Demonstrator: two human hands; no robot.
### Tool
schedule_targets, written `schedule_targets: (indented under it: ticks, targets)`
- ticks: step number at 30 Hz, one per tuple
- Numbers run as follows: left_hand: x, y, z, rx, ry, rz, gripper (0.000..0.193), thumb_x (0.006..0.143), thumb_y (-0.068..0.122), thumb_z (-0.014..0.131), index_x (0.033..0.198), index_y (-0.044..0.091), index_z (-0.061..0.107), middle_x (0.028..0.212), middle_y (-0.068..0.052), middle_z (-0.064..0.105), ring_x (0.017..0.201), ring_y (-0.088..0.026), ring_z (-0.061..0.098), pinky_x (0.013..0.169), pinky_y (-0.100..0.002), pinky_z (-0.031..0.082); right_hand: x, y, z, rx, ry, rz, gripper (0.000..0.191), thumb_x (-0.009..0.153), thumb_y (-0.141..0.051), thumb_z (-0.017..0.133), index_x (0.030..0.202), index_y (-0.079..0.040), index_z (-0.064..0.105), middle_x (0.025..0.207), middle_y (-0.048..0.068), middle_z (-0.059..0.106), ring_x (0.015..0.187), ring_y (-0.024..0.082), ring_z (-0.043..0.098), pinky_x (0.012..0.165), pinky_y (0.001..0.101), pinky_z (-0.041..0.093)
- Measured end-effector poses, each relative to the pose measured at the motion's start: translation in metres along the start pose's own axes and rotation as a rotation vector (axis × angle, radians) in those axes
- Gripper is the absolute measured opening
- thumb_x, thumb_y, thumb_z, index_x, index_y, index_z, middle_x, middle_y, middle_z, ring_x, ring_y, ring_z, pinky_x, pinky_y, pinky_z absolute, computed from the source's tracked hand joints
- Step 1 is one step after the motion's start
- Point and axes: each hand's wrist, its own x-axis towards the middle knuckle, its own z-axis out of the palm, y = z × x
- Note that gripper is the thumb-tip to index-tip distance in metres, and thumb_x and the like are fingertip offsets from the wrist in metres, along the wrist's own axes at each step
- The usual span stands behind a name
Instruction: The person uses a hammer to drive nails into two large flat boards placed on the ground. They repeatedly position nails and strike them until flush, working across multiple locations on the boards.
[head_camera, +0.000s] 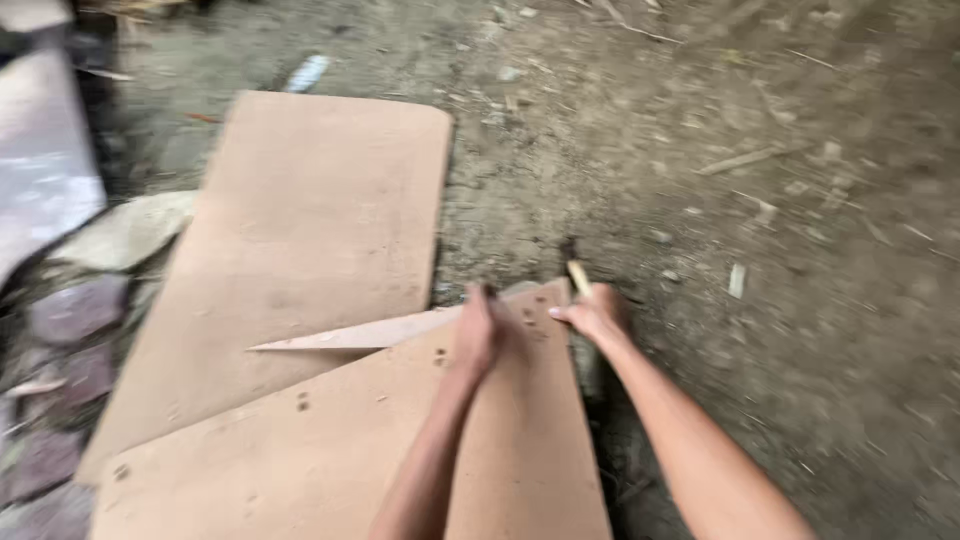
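Observation:
My left hand presses down near the top edge of a brown hardboard sheet that lies on the ground in front of me. My right hand grips a tool with a pale wooden handle at the sheet's top right corner; the tool's dark head is blurred. A thin pointed sliver of board lies just left of my left hand. A second, larger hardboard sheet with rounded corners lies beyond it, partly under the near sheet.
Bare dirt ground with scattered wood chips and twigs stretches to the right and beyond. Rough stones lie along the left edge. A pale slab stands at far left. The picture is motion-blurred.

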Motion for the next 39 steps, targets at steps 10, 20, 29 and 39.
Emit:
schedule_targets:
  ticks: [10,20,29,39]
  targets:
    - [-0.019,0.035,0.000,0.179,-0.078,-0.025,0.058,0.084,0.054,0.076,0.111,0.004,0.064,0.098,-0.023,0.072,0.095,-0.044,0.069,0.081,-0.057,0.053,0.022,0.009,-0.004,-0.141,0.158,-0.180,0.070,0.057,-0.060,0.095,0.091,-0.001,0.078,0.078,0.017,0.077,0.064,0.030,0.073,0.059,0.0447,0.057]
    - [0.012,-0.178,-0.267,0.570,0.872,-0.271,0.013,0.099,0.019,0.060,0.097,0.009,0.069,0.082,-0.019,0.069,0.065,-0.035,0.067,0.053,-0.050,0.052,0.030,0.016,-0.010,-0.168,0.161,-0.101,0.083,0.061,-0.059,0.095,0.099,0.009,0.066,0.071,0.023,0.072,0.057,0.030,0.068,0.049,0.0417,0.055]
    - [-0.020,-0.261,-0.391,0.709,0.784,-0.431,0.010,0.090,-0.003,0.057,0.092,0.002,0.065,0.097,-0.019,0.070,0.093,-0.035,0.067,0.077,-0.047,0.056,0.078,0.075,0.001,-0.026,0.186,-0.161,0.073,0.070,-0.042,0.100,0.096,0.016,0.063,0.071,0.022,0.064,0.059,0.031,0.059,0.056,0.0399,0.052]
    - [0.012,-0.290,-0.397,0.611,0.757,-0.428,0.018,0.099,-0.002,0.052,0.097,0.007,0.068,0.092,-0.014,0.072,0.085,-0.029,0.066,0.069,-0.044,0.055,0.090,0.069,0.000,0.454,-0.453,0.109,0.060,0.090,-0.019,0.064,0.148,-0.007,0.054,0.123,0.026,0.075,0.105,0.040,0.075,0.091,0.0620,0.062]
